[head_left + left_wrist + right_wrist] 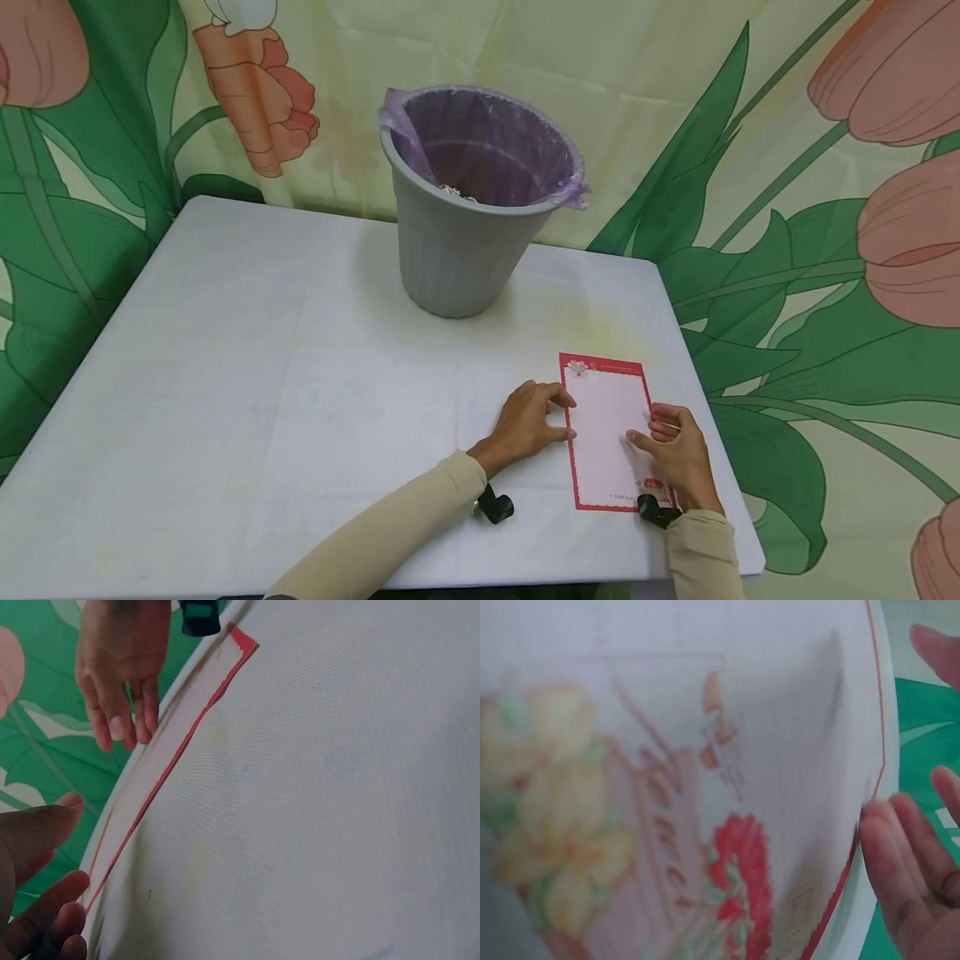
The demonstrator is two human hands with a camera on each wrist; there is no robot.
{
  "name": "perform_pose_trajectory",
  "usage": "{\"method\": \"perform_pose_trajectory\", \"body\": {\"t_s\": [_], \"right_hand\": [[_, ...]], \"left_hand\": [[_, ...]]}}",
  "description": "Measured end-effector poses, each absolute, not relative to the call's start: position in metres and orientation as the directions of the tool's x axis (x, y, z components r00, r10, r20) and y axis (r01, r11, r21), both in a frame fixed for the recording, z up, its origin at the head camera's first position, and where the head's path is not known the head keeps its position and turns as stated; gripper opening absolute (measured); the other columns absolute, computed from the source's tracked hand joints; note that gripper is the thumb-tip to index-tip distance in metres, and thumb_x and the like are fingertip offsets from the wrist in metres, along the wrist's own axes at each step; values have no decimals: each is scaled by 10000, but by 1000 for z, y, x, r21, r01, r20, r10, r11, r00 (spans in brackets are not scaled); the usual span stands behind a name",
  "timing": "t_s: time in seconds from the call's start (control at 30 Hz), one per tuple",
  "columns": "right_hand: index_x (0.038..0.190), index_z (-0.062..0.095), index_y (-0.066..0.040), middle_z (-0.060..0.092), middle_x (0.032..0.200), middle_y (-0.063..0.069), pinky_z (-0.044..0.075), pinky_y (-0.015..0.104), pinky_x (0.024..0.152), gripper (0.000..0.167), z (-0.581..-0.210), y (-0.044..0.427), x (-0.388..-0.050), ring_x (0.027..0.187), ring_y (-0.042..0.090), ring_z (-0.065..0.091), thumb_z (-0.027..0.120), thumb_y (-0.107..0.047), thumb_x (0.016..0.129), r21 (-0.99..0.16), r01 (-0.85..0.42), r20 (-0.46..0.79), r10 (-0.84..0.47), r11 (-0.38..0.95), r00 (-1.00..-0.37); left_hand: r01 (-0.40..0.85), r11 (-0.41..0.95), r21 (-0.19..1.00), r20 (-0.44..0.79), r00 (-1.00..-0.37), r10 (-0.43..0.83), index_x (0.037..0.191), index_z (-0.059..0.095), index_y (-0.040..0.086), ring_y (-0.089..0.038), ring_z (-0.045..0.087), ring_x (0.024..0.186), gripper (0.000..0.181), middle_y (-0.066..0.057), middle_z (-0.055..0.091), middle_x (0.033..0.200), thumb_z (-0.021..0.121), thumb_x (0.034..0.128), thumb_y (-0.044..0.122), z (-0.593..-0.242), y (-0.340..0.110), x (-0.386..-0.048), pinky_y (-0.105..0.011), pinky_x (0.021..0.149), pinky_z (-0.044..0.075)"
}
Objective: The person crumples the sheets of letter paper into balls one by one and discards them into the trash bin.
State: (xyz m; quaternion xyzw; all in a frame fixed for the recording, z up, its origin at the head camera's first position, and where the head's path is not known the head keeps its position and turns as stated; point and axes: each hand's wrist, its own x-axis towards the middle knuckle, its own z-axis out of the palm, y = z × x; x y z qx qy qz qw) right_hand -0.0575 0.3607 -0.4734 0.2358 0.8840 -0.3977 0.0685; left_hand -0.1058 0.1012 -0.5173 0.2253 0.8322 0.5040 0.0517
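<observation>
A sheet of letter paper (603, 433) with a red border lies on the table near its right front. Beside its left edge is my left hand (528, 419), bent fingers and thumb spread apart with the tips at the border. My right hand (678, 458) is over the sheet's right side, thumb above the paper and fingers by the right edge. The left wrist view shows a gap between the thumb (45, 829) and the lower fingers. Close up in the right wrist view, the paper (787, 750) bears blurred printed flowers.
A grey bin (468, 258) with a purple liner stands at the back of the white table (225, 375), some scraps inside. Behind it hangs a curtain (360, 50) printed with tulips. Black wrist devices (497, 505) sit beneath both wrists.
</observation>
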Motion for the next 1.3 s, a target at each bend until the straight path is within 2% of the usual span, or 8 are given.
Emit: {"method": "perform_pose_trajectory", "body": {"t_s": [0.2,0.47,0.73,0.83,0.9,0.97,1.03,1.3], "right_hand": [[1625,301,-42,381,1630,287,359,627,1244,876,-472,366,-56,1499,478,377,828,-236,952,-648,485,-306,382,587,-872],[1622,332,-64,394,1620,274,423,607,1209,850,-470,360,-55,1456,467,451,825,-250,955,-686,476,-316,364,550,-876],[1599,384,-94,398,1607,252,470,603,1161,811,-471,359,-55,1421,447,492,832,-277,949,-687,480,-323,362,546,-875],[1569,435,-104,427,1582,237,535,509,1079,752,-471,358,-55,1394,423,523,832,-260,950,-684,478,-315,368,550,-875],[1541,473,-117,467,1556,212,562,371,991,703,-469,358,-55,1366,380,543,830,-250,951,-683,485,-308,387,547,-869],[1510,512,-109,497,1526,199,545,247,891,663,-468,358,-55,1317,338,554,834,-241,946,-689,485,-293,405,539,-866],[1470,552,-103,521,1489,183,525,179,810,609,-467,358,-55,1273,293,544,833,-233,946,-696,486,-279,424,529,-862],[1332,696,-122,607,1327,135,536,208,773,360,-469,360,-53,1129,247,567,770,-238,999,-666,480,-271,414,571,-869]], "left_hand": [[341,393,854,155,-888,433,1176,773,171,-82,575,900,362,42,789,1119,917,860,274,-520,101,-106,-168,801,442],[358,429,829,162,-889,428,1169,770,194,-46,531,894,361,47,756,1072,923,850,264,-526,101,-105,-166,802,451],[424,481,767,205,-873,443,1160,747,200,-83,543,941,386,44,694,1032,942,828,227,-530,101,-104,-192,848,484],[442,488,753,220,-868,446,1156,745,197,-85,548,948,392,43,686,1024,948,822,224,-530,101,-104,-196,856,489],[445,489,750,224,-867,446,1154,747,195,-86,550,946,392,40,687,1022,949,820,227,-531,101,-105,-197,854,491],[445,490,750,222,-866,447,1156,747,195,-86,550,946,392,38,688,1026,948,821,233,-530,100,-105,-199,855,492],[443,491,750,219,-867,448,1158,746,195,-88,550,946,391,36,688,1030,946,824,239,-530,100,-105,-201,854,493],[445,495,747,213,-864,456,1158,749,185,-90,555,951,388,33,694,1034,944,827,241,-528,100,-104,-199,856,495]]}}
